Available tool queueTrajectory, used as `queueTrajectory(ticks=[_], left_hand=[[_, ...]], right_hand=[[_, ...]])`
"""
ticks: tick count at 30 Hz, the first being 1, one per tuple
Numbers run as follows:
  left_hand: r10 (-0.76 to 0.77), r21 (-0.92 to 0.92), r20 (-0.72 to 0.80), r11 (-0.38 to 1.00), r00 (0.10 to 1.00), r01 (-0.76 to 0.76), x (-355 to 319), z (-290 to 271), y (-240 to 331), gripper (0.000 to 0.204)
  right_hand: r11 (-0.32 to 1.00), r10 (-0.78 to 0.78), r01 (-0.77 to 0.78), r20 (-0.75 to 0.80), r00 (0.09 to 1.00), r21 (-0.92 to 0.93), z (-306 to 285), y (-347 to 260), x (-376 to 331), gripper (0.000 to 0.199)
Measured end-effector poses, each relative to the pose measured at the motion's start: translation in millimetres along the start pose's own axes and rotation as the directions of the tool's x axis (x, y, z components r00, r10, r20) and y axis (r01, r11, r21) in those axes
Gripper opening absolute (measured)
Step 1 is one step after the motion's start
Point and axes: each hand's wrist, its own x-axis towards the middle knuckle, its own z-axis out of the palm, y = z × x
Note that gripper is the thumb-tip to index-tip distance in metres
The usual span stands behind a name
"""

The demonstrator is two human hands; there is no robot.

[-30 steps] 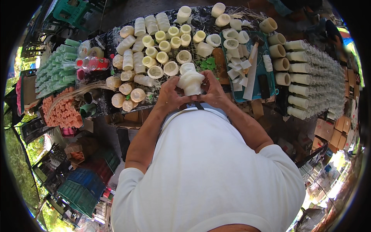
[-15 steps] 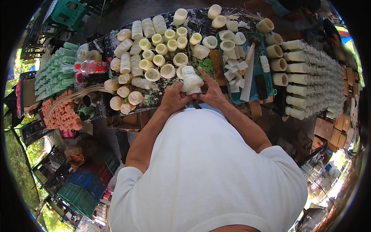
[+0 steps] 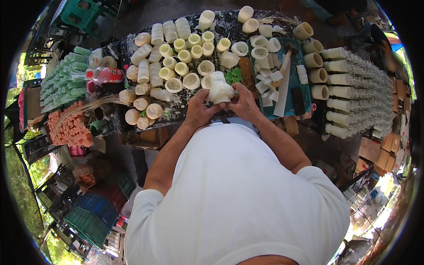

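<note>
Cream mould [image 3: 220, 88]: pale, waisted, rubbery piece, held just above the near edge of the worktable [image 3: 132, 48], in front of the person's chest. Against the earlier frames it sits much the same place; its top now leans slightly toward the left hand.

Left hand [image 3: 197, 109]: clasping the mould's left side, thumb and fingers curled up against it. Placement unchanged from a second ago.

Right hand [image 3: 242, 100]: gripping the mould's right side and base, fingers bent around it. A second ago it lay a little higher over the piece; now it sits lower and beside it.

Surroundings, unchanged across the frames:
- Cream cups and moulds [image 3: 183, 68], many, in loose rows on the dark, spattered table, just beyond the hands.
- Teal tray [image 3: 300, 95], right of the hands, holding white strips and a pale flat stick.
- Tan cylinders [image 3: 314, 59], in a column beside the tray.
- Long white tubes [image 3: 353, 84], stacked far right.
- Green tubes [image 3: 62, 86], bundled far left.
- Orange pieces [image 3: 70, 128], stacked at the near left.
</note>
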Motion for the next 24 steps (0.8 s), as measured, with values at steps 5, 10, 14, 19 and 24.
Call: queueTrajectory(ticks=[5,10,14,19,24], left_hand=[[-0.115,-0.265,0.039,0.957,0.993,0.121,-3,16,-20,0.049],[-0.09,-0.271,0.03,0.958,0.996,0.095,-6,23,-12,0.053],[-0.011,0.037,0.07,0.999,0.997,0.009,-3,26,-3,0.054],[0.107,0.278,0.117,0.951,0.987,-0.136,-2,22,-5,0.048],[0.222,0.31,0.189,0.911,0.957,-0.272,7,20,-1,0.042]], right_hand=[[0.977,0.199,-0.205,0.106,0.974,0.051,-2,-18,3,0.057],[0.981,-0.119,0.115,-0.019,0.993,-0.155,1,9,-4,0.054],[0.991,-0.11,0.107,-0.035,0.993,-0.086,9,27,-10,0.064],[0.973,-0.228,0.223,-0.091,0.969,-0.058,12,37,-19,0.076],[0.992,-0.028,0.043,-0.13,0.991,0.115,7,39,-27,0.052]])
